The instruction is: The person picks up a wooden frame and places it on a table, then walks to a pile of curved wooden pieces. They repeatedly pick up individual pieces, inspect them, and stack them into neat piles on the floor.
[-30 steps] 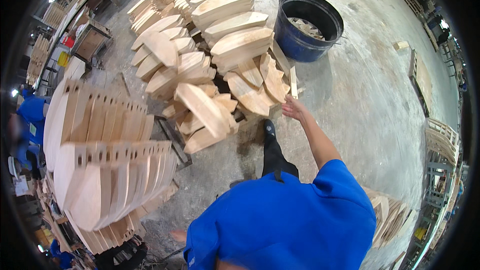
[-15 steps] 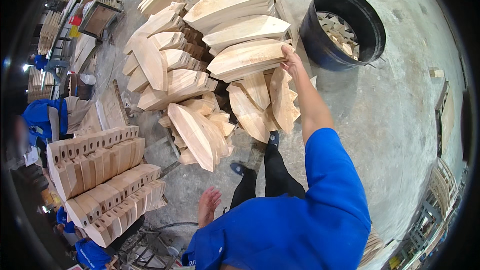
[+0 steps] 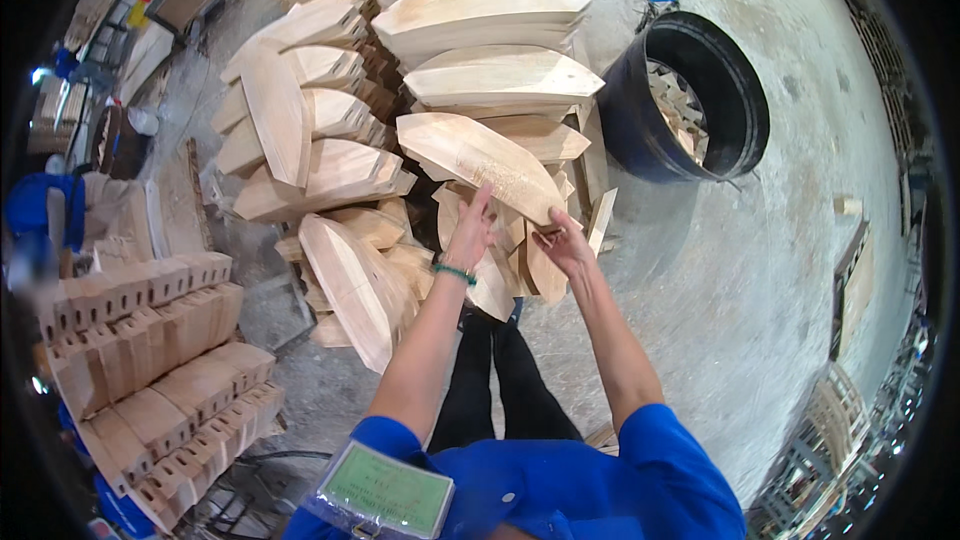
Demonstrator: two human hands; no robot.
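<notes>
A curved wooden piece [image 3: 475,155], pale with a rougher patch in the middle, is tilted down toward the right above the near end of a stack. My right hand [image 3: 566,243] grips its lower right end, thumb on the upper face. My left hand [image 3: 470,232], with a green bead bracelet on the wrist, is at the lower edge of the piece, fingers stretched and apart. Whether those fingertips touch the wood I cannot tell. Beneath both hands lie more loose wooden pieces [image 3: 492,285], partly hidden by the left hand. Beyond them similar curved pieces [image 3: 505,75] are stacked in rows.
A black tub [image 3: 640,130] with wood offcuts stands at the right of the stacks. More curved pieces [image 3: 325,180] are piled on the left. Nearer at the left are rows of wooden blocks with holes [image 3: 170,380]. A person in blue [image 3: 45,210] is at the far left.
My right hand has drawn the curved piece nearer, and it now tilts down to the right. My left hand has risen from beside my body to its lower edge.
</notes>
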